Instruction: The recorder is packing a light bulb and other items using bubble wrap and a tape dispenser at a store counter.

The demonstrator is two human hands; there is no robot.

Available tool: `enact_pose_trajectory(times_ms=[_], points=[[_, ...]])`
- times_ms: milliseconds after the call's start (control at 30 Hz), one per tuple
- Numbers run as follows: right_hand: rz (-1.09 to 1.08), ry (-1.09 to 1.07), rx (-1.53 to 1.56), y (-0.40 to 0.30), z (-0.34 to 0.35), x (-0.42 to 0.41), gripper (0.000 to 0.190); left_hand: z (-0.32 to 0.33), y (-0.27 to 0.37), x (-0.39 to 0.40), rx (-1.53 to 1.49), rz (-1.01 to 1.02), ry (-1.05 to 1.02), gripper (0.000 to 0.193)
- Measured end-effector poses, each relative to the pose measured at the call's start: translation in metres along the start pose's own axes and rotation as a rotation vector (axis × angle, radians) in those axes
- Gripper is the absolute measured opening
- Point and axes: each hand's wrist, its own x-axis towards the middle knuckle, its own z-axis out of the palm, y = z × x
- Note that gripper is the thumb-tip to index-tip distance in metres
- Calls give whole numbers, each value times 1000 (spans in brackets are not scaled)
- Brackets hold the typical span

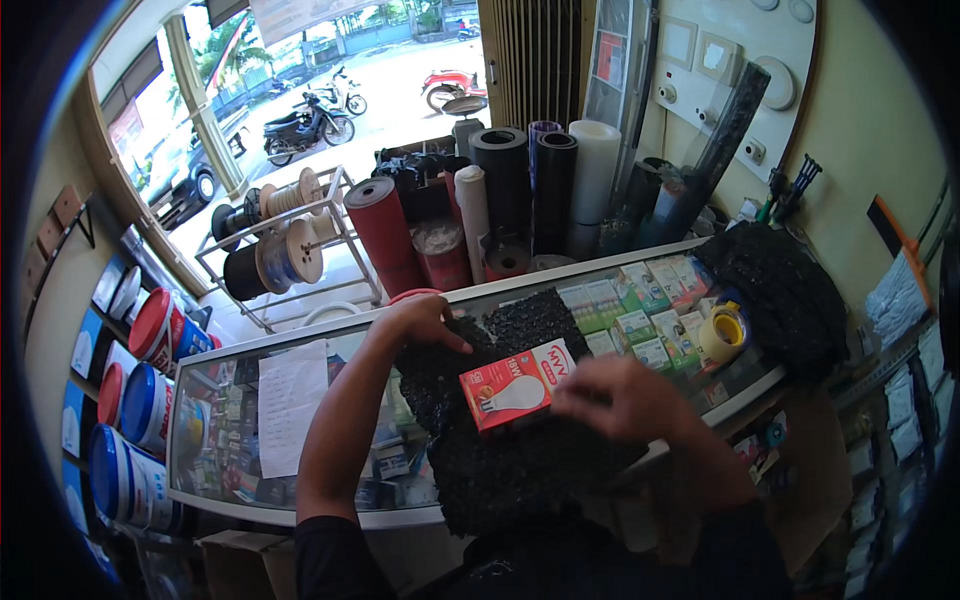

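A red-and-white light bulb box (510, 386) lies on a sheet of black bubble wrap (480, 465), which drapes over the near edge of a glass display counter (225, 504). My left hand (429, 319) rests at the far left part of the wrap, thumb pointing toward the box. Its other fingers are mostly hidden, so its grip is unclear. At the box's right end is my right hand (619, 394), blurred, with the fingertips bent in close to the cardboard. Whether they touch it is unclear.
A handwritten paper (292, 409) lies left on the glass. To the right are a yellow tape roll (724, 331) and bunched black wrap (772, 292). Small bulb boxes (637, 330) show through the glass. Beyond stand material rolls (499, 180) and a cable spool rack (281, 255); paint buckets (124, 472) stand left.
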Motion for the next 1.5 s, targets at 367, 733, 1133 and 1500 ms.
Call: enact_pose_trajectory(times_ms=[367,733,1133,1500], points=[[311,-367,-248,149,23,151,67,8,26,-31,-184,161,157,46],[293,-355,-229,142,8,158,41,-3,59,-68,-309,122,72,39],[20,-248,-262,45,-26,65,28,21,112,-125,-281,148,301,36],[-245,6,-487,40,8,0,27,55,130,-152,96,305,483,54]])
